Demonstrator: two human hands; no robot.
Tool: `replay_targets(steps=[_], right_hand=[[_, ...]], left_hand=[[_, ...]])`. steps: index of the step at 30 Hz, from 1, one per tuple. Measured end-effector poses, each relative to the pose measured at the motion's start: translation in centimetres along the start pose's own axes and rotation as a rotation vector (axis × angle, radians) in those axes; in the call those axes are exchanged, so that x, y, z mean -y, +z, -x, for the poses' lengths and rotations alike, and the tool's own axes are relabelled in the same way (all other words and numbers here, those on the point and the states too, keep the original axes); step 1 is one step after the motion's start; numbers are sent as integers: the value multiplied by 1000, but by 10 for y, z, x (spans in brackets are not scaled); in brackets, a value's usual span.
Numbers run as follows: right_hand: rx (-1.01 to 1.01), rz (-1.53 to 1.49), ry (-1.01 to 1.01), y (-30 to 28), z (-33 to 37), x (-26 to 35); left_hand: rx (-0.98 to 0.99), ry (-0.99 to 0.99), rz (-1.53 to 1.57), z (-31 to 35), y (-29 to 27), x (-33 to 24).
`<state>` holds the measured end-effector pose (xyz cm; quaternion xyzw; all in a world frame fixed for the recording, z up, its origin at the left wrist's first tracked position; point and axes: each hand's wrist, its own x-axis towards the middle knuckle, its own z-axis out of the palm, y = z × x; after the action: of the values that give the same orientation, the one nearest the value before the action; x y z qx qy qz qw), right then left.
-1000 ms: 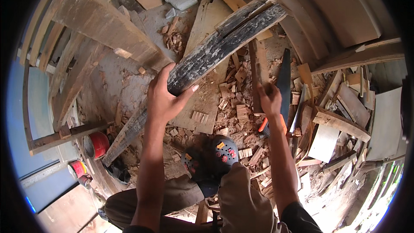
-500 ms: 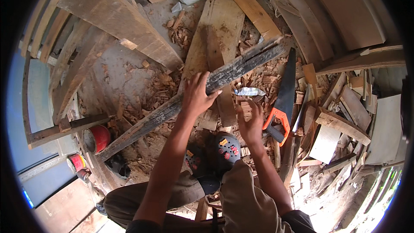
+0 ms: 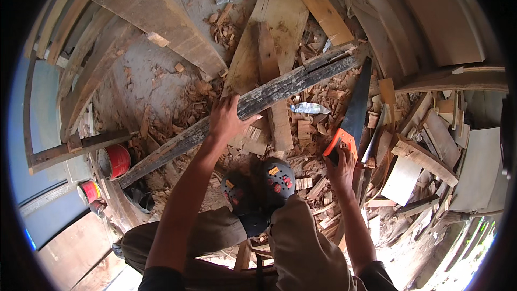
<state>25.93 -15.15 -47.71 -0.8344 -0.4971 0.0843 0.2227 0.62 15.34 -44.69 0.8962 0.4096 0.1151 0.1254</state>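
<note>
A long, weathered beam (image 3: 299, 82) with a dark, flaking face lies diagonally from the lower left to the upper right. My left hand (image 3: 226, 120) grips it near its middle, thumb on the near side and fingers over the far edge. Under the beam run a narrow brown strip of wood (image 3: 267, 56) and a wide pale board (image 3: 291, 19). To the right is a handsaw (image 3: 356, 109) with a dark blade pointing away and an orange and black handle. My right hand (image 3: 341, 173) is closed round that handle, its fingers partly hiding it.
Wood chips and a crumpled clear wrapper (image 3: 310, 108) litter the floor. My shoes (image 3: 278, 179) are just this side of the beam. A red can (image 3: 114, 161) stands by its left end. Offcuts (image 3: 425, 159) pile up at right, and a broad plank (image 3: 153, 16) slants at upper left.
My right hand has moved right and down from above the chips to the saw's handle and closed on it. My left hand has shifted slightly left along the beam.
</note>
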Motion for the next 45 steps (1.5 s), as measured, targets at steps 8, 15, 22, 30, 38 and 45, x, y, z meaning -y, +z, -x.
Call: replay_targets(steps=[8,15,22,30,38,45], right_hand=[[-471,-846,292,-49,-3,9],[-675,-910,768,-53,45,-59],[-641,-914,756,-84,-2,23],[-505,-1126,571,-117,13,33],[-161,-653,240,-86,32,32],[-140,-686,160,-68,6,58]], left_hand=[[5,75,-17,-9,-53,-26],[337,-31,239,-38,-115,-81],[103,134,107,-21,-56,-96],[266,9,-90,39,6,-17],[-59,4,114,5,6,-79],[-265,-87,174,-42,46,-133]])
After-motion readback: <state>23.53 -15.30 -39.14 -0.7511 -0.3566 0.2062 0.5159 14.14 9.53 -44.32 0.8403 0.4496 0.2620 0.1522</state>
